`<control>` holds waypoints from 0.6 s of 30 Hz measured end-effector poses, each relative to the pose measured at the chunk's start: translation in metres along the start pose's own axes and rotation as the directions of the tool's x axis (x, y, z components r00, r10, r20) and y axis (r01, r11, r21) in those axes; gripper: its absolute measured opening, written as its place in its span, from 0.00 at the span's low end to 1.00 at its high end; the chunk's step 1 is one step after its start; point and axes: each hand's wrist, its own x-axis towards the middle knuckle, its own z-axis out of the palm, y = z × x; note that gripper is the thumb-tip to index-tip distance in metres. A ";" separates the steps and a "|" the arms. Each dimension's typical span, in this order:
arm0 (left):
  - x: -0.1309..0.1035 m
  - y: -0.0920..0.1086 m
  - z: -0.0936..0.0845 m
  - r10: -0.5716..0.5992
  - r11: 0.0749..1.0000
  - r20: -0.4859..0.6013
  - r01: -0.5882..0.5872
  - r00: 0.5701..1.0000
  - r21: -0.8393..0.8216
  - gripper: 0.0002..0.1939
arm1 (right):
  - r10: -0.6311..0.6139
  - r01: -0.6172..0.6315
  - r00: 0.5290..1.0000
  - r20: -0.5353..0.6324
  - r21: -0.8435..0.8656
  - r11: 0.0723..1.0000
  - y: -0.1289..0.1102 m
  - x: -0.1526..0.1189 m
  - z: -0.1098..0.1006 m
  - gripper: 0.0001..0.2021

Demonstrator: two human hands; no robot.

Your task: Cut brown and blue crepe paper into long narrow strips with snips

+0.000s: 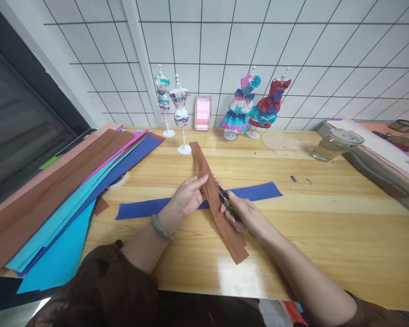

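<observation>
A long brown crepe paper strip (213,195) slants across the middle of the table, raised in front of me. My left hand (192,193) pinches it near its middle, thumb on top. In my right hand (243,211) is a pair of dark-handled scissors (229,205), held at the strip's right edge. The blades are partly hidden behind the paper, so I cannot tell how far they are into it. Beneath both hands, a blue paper strip (264,192) lies flat across the table.
Stacked coloured paper sheets (59,181) cover the left side. Two small mannequins (180,106) stand at the back, and two dressed ones (240,109) stand further right. A phone (203,113) leans on the tiled wall. A lidded plastic cup (334,144) sits back right, near blue scraps (293,179).
</observation>
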 end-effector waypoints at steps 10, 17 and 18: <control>-0.003 -0.004 0.009 -0.025 0.999 0.082 0.028 0.996 -0.032 0.09 | 0.006 -0.006 1.000 0.003 0.080 0.997 0.000 0.000 -0.001 0.25; -0.001 -0.012 0.007 0.000 0.995 0.044 0.005 0.999 -0.101 0.09 | 0.046 -0.045 0.999 -0.001 0.185 0.982 -0.001 0.000 0.001 0.24; -0.001 -0.014 0.007 0.001 0.995 0.042 0.003 0.999 -0.104 0.09 | 0.058 -0.057 0.998 0.001 0.201 0.978 -0.002 0.001 0.001 0.24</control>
